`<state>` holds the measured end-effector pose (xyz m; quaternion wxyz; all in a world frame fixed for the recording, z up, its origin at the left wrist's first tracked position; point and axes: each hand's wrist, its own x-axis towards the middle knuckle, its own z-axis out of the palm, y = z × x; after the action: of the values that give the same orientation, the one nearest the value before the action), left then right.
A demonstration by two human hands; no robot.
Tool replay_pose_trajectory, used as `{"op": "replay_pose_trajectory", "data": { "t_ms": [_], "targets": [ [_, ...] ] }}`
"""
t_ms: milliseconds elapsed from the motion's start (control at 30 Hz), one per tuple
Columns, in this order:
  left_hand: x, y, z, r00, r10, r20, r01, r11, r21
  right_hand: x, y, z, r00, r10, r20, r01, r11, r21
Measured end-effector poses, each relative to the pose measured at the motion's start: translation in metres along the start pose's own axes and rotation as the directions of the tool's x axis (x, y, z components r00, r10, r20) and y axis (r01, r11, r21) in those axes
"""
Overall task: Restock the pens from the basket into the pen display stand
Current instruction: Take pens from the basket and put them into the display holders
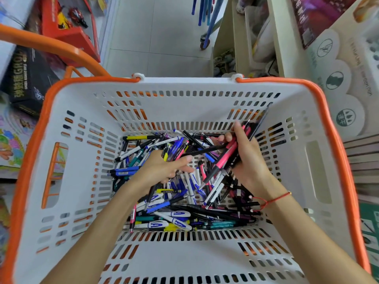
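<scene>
Right now I am gripping a bundle of pink and black pens (231,154) in the right hand (249,160), their long axes slanting from lower left up toward the far right corner of the basket (86,128). The left hand (164,168) is pinching a black pen (202,151) lying nearly level, pointing right at the bundle (the nearer hand for loose pens (174,214) heaped below). I am not seeing the stand.

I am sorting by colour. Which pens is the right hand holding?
The right hand grips a bunch of pink pens, lifted above the loose pile in the basket.
</scene>
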<state>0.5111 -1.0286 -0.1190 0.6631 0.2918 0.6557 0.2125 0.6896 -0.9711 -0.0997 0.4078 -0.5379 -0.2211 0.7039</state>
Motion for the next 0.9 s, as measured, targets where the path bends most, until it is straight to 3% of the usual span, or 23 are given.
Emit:
{"op": "replay_pose_trajectory", "data": {
  "t_ms": [67, 133, 167, 200, 267, 333, 467, 600, 767, 900],
  "targets": [
    [-0.002, 0.002, -0.009, 0.995, 0.100, -0.023, -0.096, 0.988, 0.123, 0.001, -0.003, -0.002, 0.965, -0.262, -0.014, 0.238, 0.897, -0.373],
    [-0.001, 0.000, -0.017, 0.989, 0.140, -0.049, -0.123, 0.959, 0.256, 0.003, -0.007, -0.008, 0.881, -0.459, 0.117, 0.415, 0.631, -0.655],
    [-0.001, -0.002, -0.019, 0.989, 0.137, -0.055, -0.114, 0.944, 0.309, 0.004, -0.009, -0.012, 0.869, -0.456, 0.194, 0.432, 0.507, -0.746],
    [0.001, -0.004, -0.020, 0.990, 0.132, -0.054, -0.107, 0.938, 0.331, 0.004, -0.010, -0.015, 0.892, -0.377, 0.249, 0.404, 0.420, -0.813],
    [0.001, -0.004, -0.022, 0.993, 0.111, -0.039, -0.095, 0.950, 0.296, 0.003, -0.009, -0.020, 0.955, -0.070, 0.287, 0.293, 0.356, -0.888],
    [0.001, -0.003, -0.024, 0.993, 0.111, -0.026, -0.101, 0.962, 0.255, 0.001, -0.006, -0.019, 0.937, 0.195, 0.292, 0.215, 0.336, -0.917],
    [0.005, -0.005, -0.028, 0.991, 0.126, -0.041, -0.121, 0.987, 0.102, -0.004, -0.010, -0.012, 0.877, 0.336, 0.344, 0.171, 0.450, -0.876],
    [0.009, -0.004, -0.019, 0.971, 0.094, -0.218, -0.119, 0.988, -0.101, -0.011, -0.009, -0.002, 0.872, 0.394, 0.289, -0.037, 0.643, -0.765],
    [0.009, -0.004, -0.007, 0.958, 0.144, -0.247, -0.194, 0.963, -0.189, -0.014, 0.007, 0.005, 0.793, 0.532, 0.297, -0.204, 0.691, -0.693],
    [0.013, -0.004, -0.009, 0.950, 0.081, -0.302, -0.163, 0.952, -0.258, -0.006, 0.013, 0.002, 0.813, 0.542, 0.212, -0.424, 0.801, -0.423]
  ]
}}
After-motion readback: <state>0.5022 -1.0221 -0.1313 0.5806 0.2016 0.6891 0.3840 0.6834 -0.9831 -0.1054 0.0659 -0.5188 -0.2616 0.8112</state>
